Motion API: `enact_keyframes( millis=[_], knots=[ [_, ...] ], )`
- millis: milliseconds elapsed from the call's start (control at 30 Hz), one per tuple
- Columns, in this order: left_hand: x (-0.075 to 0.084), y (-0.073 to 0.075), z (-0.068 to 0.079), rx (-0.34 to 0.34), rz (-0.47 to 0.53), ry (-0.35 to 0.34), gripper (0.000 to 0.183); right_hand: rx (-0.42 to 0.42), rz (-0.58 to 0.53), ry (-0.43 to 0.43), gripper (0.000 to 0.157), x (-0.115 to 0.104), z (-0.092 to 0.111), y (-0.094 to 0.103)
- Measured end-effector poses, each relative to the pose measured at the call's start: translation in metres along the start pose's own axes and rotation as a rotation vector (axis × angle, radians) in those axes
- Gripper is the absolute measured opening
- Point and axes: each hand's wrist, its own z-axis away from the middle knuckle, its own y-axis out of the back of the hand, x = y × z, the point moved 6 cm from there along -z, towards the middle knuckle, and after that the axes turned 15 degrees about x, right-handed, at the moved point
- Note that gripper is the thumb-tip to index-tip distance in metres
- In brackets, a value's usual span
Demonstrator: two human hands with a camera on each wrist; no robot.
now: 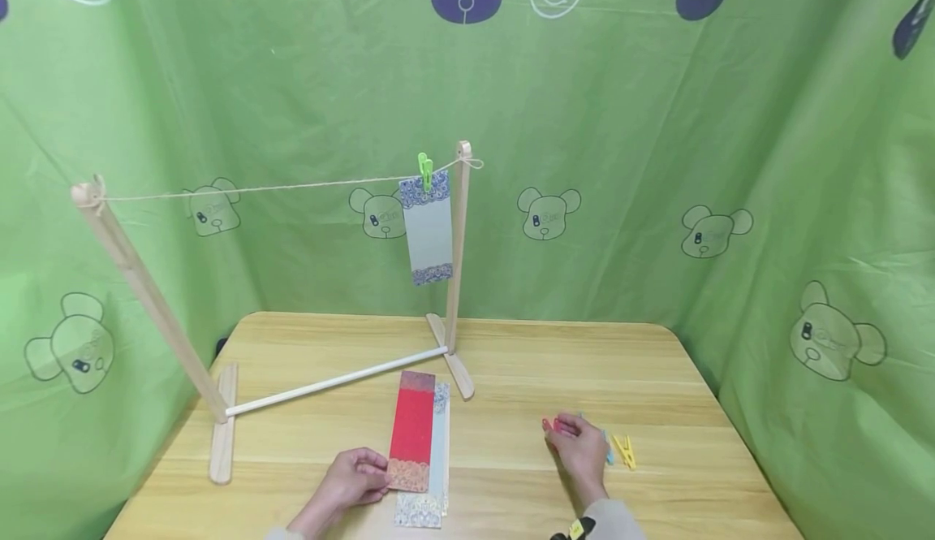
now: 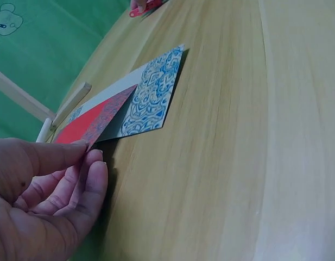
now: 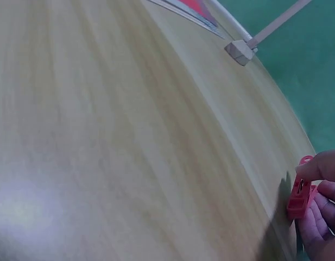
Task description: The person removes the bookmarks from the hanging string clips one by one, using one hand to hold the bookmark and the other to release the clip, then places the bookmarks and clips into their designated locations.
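Between thumb and fingers, my left hand [image 1: 354,479] pinches the lower left corner of a red card [image 1: 412,426] with patterned ends. In the left wrist view, the card's near end is tilted up off a blue-and-white patterned card [image 2: 153,95]. Over to the right, my right hand [image 1: 580,447] pinches a red clothespin [image 3: 301,190] near the table surface. A yellow clothespin [image 1: 625,451] and a blue clothespin [image 1: 608,447] lie beside that hand, the blue one partly hidden by it.
A wooden stand [image 1: 457,256] carries a string [image 1: 292,187] between two posts. From the string hangs a blue-and-white card [image 1: 429,235], clipped by a green clothespin [image 1: 425,171]. A white rod [image 1: 336,381] joins the stand's feet on the wooden table [image 1: 555,361]. Green curtains surround it.
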Motion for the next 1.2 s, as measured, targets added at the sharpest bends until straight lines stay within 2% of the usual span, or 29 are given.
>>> enact_keyframes(
  millis=[233, 667, 967, 1200],
  knots=[
    [0.001, 0.004, -0.001, -0.006, -0.06, -0.027, 0.018, -0.006, 0.02, 0.036, 0.039, 0.001, 0.001, -0.002],
    [0.005, 0.004, 0.001, -0.019, -0.054, -0.023, 0.017, -0.001, 0.031, 0.026, 0.039, 0.003, -0.001, -0.004],
    [0.006, 0.005, 0.002, -0.021, -0.064, -0.002, 0.016, 0.023, 0.011, 0.037, 0.036, -0.002, -0.001, -0.001],
    [0.014, 0.004, -0.001, -0.016, -0.047, -0.008, 0.015, 0.045, -0.072, 0.012, 0.036, -0.014, -0.003, -0.001]
  ],
)
